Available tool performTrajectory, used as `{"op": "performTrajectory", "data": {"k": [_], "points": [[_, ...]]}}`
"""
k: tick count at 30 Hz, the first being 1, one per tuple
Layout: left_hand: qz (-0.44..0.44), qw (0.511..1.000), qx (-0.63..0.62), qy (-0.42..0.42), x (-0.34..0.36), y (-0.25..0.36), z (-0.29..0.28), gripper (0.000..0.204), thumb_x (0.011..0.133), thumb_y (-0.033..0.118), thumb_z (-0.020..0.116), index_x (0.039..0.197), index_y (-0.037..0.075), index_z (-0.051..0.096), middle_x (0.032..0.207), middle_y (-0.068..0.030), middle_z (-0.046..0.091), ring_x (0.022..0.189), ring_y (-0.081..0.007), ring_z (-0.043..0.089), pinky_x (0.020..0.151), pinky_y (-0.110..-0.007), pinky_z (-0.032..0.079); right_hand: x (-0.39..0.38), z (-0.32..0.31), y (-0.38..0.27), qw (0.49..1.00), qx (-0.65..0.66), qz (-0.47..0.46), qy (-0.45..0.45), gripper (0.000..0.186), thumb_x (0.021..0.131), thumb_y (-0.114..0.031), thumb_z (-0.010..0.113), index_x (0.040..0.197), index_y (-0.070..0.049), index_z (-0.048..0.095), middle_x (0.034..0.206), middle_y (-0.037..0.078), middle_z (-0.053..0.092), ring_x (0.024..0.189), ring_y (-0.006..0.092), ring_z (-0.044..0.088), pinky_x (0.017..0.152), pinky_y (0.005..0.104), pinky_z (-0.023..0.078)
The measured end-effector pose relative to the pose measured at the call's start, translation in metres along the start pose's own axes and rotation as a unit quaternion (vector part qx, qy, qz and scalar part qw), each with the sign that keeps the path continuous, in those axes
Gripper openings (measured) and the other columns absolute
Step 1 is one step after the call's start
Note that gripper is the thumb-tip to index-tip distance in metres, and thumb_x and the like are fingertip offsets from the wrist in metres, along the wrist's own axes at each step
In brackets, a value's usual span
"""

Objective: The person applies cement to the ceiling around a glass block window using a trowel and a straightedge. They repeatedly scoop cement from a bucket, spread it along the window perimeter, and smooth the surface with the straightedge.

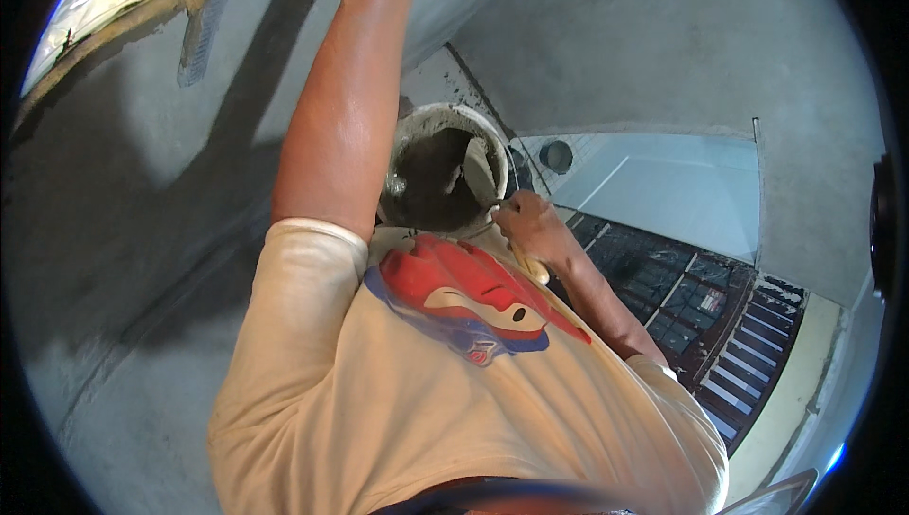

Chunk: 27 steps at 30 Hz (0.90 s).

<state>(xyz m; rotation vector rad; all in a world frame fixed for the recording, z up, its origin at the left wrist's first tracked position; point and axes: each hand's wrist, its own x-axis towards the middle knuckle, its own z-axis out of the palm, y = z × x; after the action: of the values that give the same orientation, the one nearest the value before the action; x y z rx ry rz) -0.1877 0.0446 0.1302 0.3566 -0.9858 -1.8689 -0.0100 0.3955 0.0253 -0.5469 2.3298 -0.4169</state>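
My right hand (pixel 532 223) is closed around the yellowish handle (pixel 533 267) of a trowel, at the near right rim of a bucket. The trowel's grey, mortar-smeared blade (pixel 479 170) reaches into the bucket (pixel 494 129). Wet grey mortar (pixel 431 174) lies inside, and a thin wire bail runs along the bucket's right side. My left arm (pixel 343 108) stretches up past the bucket's left side and leaves the picture at the top edge. The left hand itself is out of view.
Grey plastered walls (pixel 682 51) stand at the left and upper right. A bright opening (pixel 104 4) with a rough edge lies at upper left. Beyond the bucket are a small dark pail (pixel 556 156), a pale panel (pixel 672 184) and a dark framed grille (pixel 691 302).
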Motion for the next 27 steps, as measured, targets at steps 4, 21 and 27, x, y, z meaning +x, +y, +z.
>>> {"op": "performTrajectory", "data": {"k": [4,21,27], "points": [[0.01,0.903,-0.408,-0.136,0.058,-0.083,-0.042,0.058,0.114,0.051,0.049,0.105,-0.002,0.07,0.097,-0.0167,0.078,0.067,-0.0255,0.074,0.059,-0.038,0.057,-0.028,-0.048,-0.041,0.997,-0.023,-0.01,0.08,0.042,0.089,-0.031,0.081,0.104,0.005,0.066,0.088,0.025,0.066,0.085,0.0403,0.068,0.077,0.0467,0.054],[-0.046,0.958,-0.272,-0.078,-0.019,0.007,0.031,0.071,0.116,0.057,0.038,0.15,-0.003,0.055,0.132,-0.0157,0.071,0.109,-0.0223,0.066,0.086,-0.034,0.053,0.08,-0.254,-0.205,0.794,0.455,-0.378,0.142,0.038,0.111,-0.029,0.056,0.121,0.007,0.064,0.086,0.005,0.065,0.063,0.0142,0.06,0.048,0.029,0.051],[-0.06,0.951,-0.289,-0.094,-0.02,0.005,0.028,0.073,0.116,0.058,0.037,0.155,-0.002,0.05,0.143,-0.0169,0.065,0.119,-0.0217,0.059,0.09,-0.034,0.05,0.115,-0.27,-0.21,0.776,0.482,-0.386,0.128,0.042,0.113,-0.032,0.055,0.121,0.009,0.059,0.085,0.009,0.062,0.06,0.0151,0.057,0.045,0.0298,0.05]]}}
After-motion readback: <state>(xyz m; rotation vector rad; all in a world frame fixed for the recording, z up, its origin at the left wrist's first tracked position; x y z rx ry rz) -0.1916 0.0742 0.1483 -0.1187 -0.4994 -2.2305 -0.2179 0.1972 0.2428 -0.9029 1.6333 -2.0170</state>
